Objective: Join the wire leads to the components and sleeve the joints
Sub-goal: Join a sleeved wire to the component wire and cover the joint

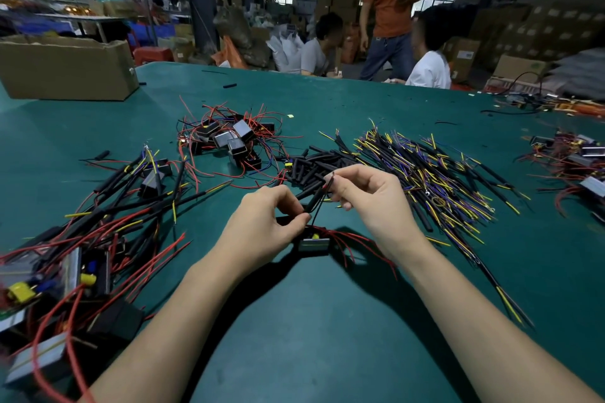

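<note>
Sleeve tubing (315, 198), a short black piece, is held above the green bench (327, 321) between both hands, its long axis tilted from lower left up to upper right. The left hand (271, 222) pinches its lower end between thumb and fingertips. The right hand (363, 191) pinches the thin wire leads (331, 179) just above the tubing's upper end, thumb and forefinger pressed together on them. So the tubing lies just left of and below the right grip, and in line with the leads; the joint itself is too small to make out.

Directly below the hands a small boxy component (313, 244) rests on the bench, red wires fanning from it toward the right.

By my judgement, the coming move is a slide along that tilted axis, with the left hand nearer the tubing.

Beyond lie a heap of loose black sleeves (311, 162), a spread of yellow and purple leads (432, 173) to the right, unworked components (229, 137) ahead, and finished ones (82, 239) to the left.
</note>
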